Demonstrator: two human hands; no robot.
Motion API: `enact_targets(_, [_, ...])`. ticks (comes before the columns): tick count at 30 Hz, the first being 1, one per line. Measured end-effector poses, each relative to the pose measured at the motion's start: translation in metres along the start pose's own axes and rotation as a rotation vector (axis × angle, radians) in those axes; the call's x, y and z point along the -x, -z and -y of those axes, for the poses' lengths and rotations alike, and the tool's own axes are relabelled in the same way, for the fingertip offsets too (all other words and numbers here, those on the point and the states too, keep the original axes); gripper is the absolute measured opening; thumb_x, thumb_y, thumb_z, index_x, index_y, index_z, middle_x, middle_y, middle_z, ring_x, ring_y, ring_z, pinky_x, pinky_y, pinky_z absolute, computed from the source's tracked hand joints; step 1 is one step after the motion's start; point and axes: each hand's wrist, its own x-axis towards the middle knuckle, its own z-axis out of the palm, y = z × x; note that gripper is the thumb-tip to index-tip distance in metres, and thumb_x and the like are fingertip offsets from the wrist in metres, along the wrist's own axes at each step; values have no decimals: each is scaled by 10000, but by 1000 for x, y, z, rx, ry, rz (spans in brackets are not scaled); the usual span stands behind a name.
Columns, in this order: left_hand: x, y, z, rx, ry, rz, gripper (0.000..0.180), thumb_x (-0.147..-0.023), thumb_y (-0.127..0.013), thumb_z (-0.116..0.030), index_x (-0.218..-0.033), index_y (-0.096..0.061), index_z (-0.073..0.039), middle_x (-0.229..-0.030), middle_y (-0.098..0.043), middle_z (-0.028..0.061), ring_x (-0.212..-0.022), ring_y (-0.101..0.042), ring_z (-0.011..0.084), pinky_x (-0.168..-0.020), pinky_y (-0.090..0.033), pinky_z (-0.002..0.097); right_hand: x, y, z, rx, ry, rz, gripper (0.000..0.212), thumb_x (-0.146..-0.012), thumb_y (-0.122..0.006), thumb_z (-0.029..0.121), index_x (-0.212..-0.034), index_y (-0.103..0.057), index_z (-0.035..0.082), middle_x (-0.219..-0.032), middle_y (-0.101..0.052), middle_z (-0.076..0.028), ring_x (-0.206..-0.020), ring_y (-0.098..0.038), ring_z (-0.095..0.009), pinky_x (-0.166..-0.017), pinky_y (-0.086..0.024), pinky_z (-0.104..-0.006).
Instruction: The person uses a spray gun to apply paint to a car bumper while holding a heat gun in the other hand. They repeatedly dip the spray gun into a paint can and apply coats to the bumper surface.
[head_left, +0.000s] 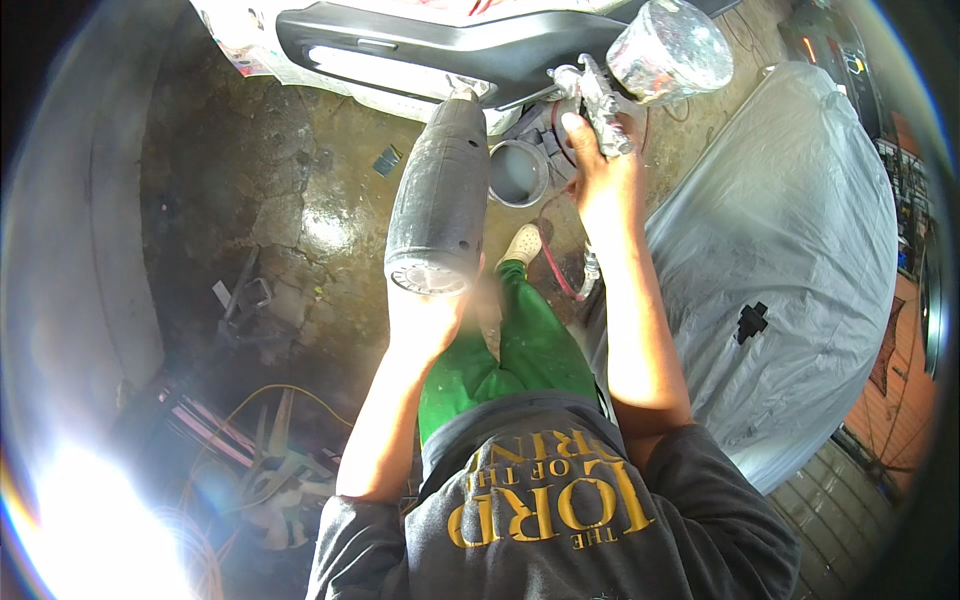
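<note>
My left hand [428, 318] is closed on a dark grey heat gun [437, 190]. The tool's body hides most of the fingers and the grip. Its narrow nozzle points away from me, near a dark grey car trim panel [530, 42] with a bright glossy inset [390, 70]. In my right hand [608, 185] is a paint-spattered metal spray gun [603, 108], fingers wrapped round its handle and thumb along the side. A spattered paint cup [672, 58] sits on the gun, tilted to the right. Both tools appear held in the air.
Below the panel stands a round container [518, 172] with greyish liquid. A red hose [558, 268] hangs near my right forearm. Grey plastic sheeting [790, 260] covers a large form at right. Cables and clutter [275, 470] lie at lower left, beside a glaring light [90, 530].
</note>
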Motion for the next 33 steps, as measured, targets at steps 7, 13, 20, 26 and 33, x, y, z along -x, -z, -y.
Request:
enact_targets(7, [5,0,-7,49,52,-10,282,-894,-798,-252,-955,-651,-19,-760,-654,45,-695,-612,147,-683,-497,306,-4,-17,-11,-79,82,131,459,-959,-710,368,-1210,-581,5,-872,-712,-199,-764,-691,-307,-722,-533,-413])
enact_targets(13, [2,-2,-19,5,28,66,407,-882,-805,-284,-1091,-637,22,-959,-687,121,-868,-654,221,-795,-522,358,-8,-1,13,-120,-87,152,426,-950,-724,359,-1161,-611,5,-780,-692,-93,-592,-614,-182,-585,-511,-356])
enact_targets(20, [-2,-10,-32,20,62,149,507,-876,-806,-293,-1202,-605,40,-1149,-650,189,-1036,-635,309,-907,-509,414,-28,49,1,-60,65,-70,352,-957,-681,383,-1007,-704,35,-769,-663,-33,-452,-514,-78,-417,-448,-255])
enact_targets(26, [-7,-20,-34,-53,-50,158,470,-878,-802,-264,-1197,-610,23,-1134,-660,174,-1026,-641,310,-900,-510,423,-30,83,16,-89,31,-77,386,-985,-647,397,-1123,-657,36,-851,-693,-78,-466,-541,-78,-398,-437,-241])
enact_targets(33, [-7,-28,-40,-58,-168,195,408,-881,-794,-224,-1185,-632,-6,-1130,-665,168,-1016,-643,326,-902,-504,429,-49,94,22,-131,59,-10,390,-995,-631,407,-1141,-684,49,-863,-715,-68,-488,-551,-97,-428,-457,-264])
